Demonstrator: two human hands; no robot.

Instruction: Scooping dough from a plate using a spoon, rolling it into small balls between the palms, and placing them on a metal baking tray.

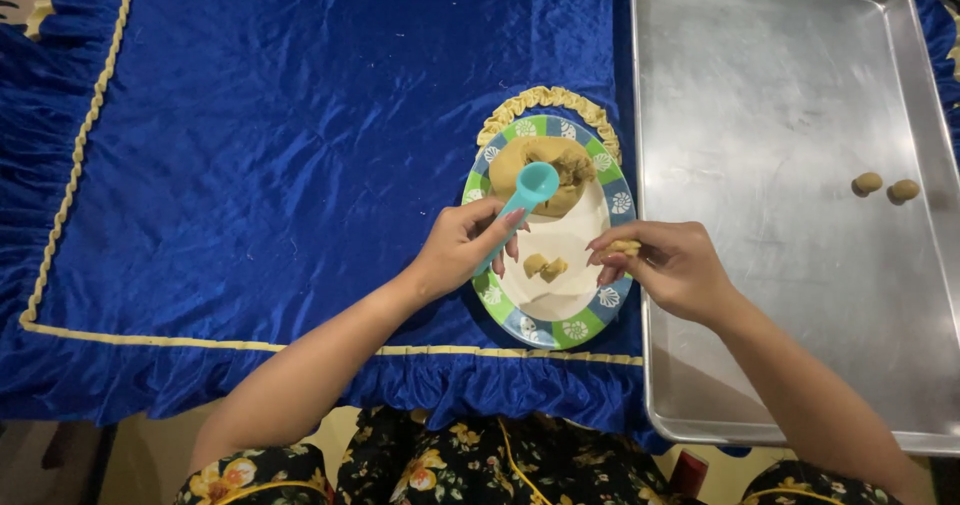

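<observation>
Left hand grips teal scoop over dough mound on plate. Right hand pinches dough bit at plate's edge. Risk: soft bit sticks to fingers, or drops short of tray.

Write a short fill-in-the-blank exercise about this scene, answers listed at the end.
1. The left hand holds a turquoise ____.
2. The big dough lump sits on a round ____.
3. The metal tray carries ____ dough balls.
4. The right hand pinches a bit of ____.

Answers: scoop; plate; two; dough
</observation>
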